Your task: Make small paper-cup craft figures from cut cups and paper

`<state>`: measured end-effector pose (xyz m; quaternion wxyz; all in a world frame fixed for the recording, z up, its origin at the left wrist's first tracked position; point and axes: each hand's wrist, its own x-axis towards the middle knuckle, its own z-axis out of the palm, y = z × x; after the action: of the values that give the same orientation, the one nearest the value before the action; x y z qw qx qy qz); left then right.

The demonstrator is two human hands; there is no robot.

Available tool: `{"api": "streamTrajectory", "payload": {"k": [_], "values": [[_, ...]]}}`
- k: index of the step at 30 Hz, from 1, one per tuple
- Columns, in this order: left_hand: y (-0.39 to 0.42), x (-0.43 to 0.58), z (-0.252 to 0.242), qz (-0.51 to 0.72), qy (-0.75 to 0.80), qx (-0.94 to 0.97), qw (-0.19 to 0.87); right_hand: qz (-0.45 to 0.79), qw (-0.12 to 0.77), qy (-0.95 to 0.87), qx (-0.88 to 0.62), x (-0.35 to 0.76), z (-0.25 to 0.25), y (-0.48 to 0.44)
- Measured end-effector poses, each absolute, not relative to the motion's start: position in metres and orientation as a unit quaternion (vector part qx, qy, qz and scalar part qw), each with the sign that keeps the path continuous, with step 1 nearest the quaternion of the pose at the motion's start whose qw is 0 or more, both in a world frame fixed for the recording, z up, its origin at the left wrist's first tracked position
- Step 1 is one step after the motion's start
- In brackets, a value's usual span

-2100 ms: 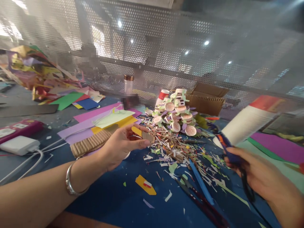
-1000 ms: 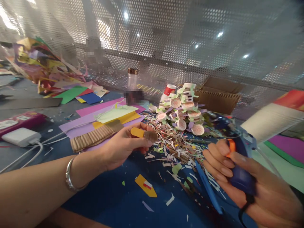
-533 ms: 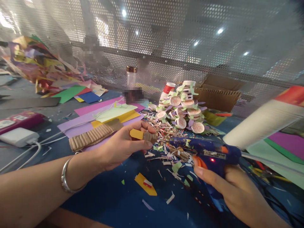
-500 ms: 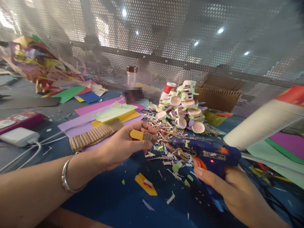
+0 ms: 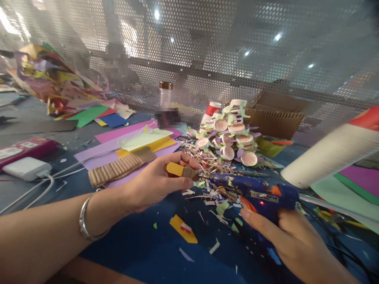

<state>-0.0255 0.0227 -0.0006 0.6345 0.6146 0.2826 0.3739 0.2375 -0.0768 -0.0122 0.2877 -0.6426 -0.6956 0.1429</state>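
My left hand (image 5: 154, 182) pinches a small craft piece (image 5: 181, 170), yellow paper with a brown cardboard tip, above the blue table (image 5: 142, 244). My right hand (image 5: 291, 240) is wrapped round the grip of a blue glue gun (image 5: 260, 192) with an orange trigger and a lit red light. The gun's nozzle points left and sits right at the brown tip of the piece. A silver bangle (image 5: 84, 223) is on my left wrist.
Paper scraps (image 5: 219, 189) litter the table under the gun. Behind them stands a pile of round paper-trimmed discs (image 5: 233, 138), a cardboard box (image 5: 278, 116), a glue bottle (image 5: 210, 112), coloured sheets (image 5: 133, 144), corrugated card (image 5: 118, 169). A white roll (image 5: 331, 152) lies right; a charger (image 5: 26, 169) left.
My right hand picked up the glue gun, swung it level and moved its nozzle left until it reached the craft piece. My left hand kept the piece nearly still.
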Motion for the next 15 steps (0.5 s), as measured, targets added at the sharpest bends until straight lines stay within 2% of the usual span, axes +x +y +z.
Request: {"api": "streamTrajectory", "payload": {"k": [15], "values": [[0.0226,-0.0250,0.0004,0.375,0.279,0.607,0.643,0.086,0.271,-0.727,-0.626,0.2349,-0.0103,-0.0743]]}}
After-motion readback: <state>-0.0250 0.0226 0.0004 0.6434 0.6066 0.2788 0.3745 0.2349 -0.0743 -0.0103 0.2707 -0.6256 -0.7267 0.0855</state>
